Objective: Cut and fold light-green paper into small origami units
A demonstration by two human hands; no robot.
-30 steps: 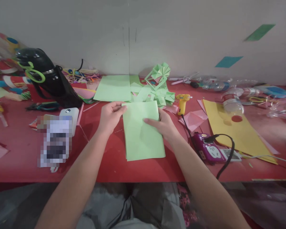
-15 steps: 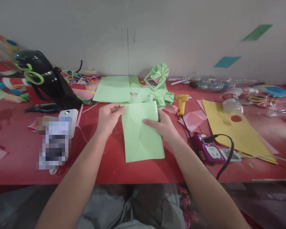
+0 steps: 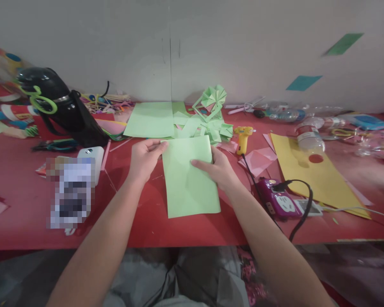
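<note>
A folded sheet of light green paper (image 3: 188, 187) lies on the red table (image 3: 25, 200) in front of me. My left hand (image 3: 144, 160) pinches its top left corner between thumb and fingers. My right hand (image 3: 219, 168) grips the right edge near the top, with the thumb pressed flat on the sheet. Behind the sheet lie a larger green sheet (image 3: 150, 119) and a heap of folded green paper shapes (image 3: 213, 115).
A yellow glue gun (image 3: 243, 138), pink paper (image 3: 259, 160), a purple power strip (image 3: 280, 200) with a black cable and a yellow sheet (image 3: 310, 175) lie to the right. A black helmet-like object (image 3: 56, 102) and a white device (image 3: 91, 157) sit to the left.
The lower layers of the green paper that stuck out at the left edge now line up under the top layer. Both hands have kept their hold.
</note>
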